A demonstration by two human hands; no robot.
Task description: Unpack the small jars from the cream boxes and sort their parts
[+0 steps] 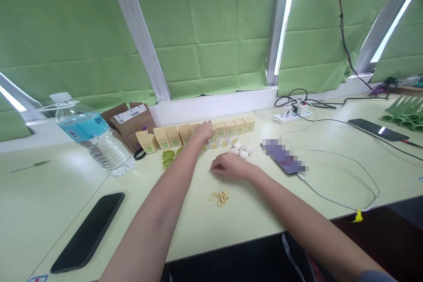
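Observation:
My left hand [205, 132] reaches to a row of small tan boxes [174, 136] and covers part of it. Its fingers bend down among the boxes and small clear containers with yellow centres [224, 142]; whatever they grip is hidden. Closer to me, my right hand [231, 165] rests on the table, fingers curled in, their contents out of sight. Just beyond it lie several small white pieces [243, 154]. Green cup-like pieces [168, 157] sit left of my left forearm. Several yellowish loops [221, 197] form a small pile in front of my right hand.
A large water bottle [99, 136] leans at the left by an open cardboard box [132, 125]. A dark phone [88, 231] lies nearer. Rightward are a cabled phone [284, 157], a power strip [291, 116], another phone [378, 129] and green plastic parts [405, 116].

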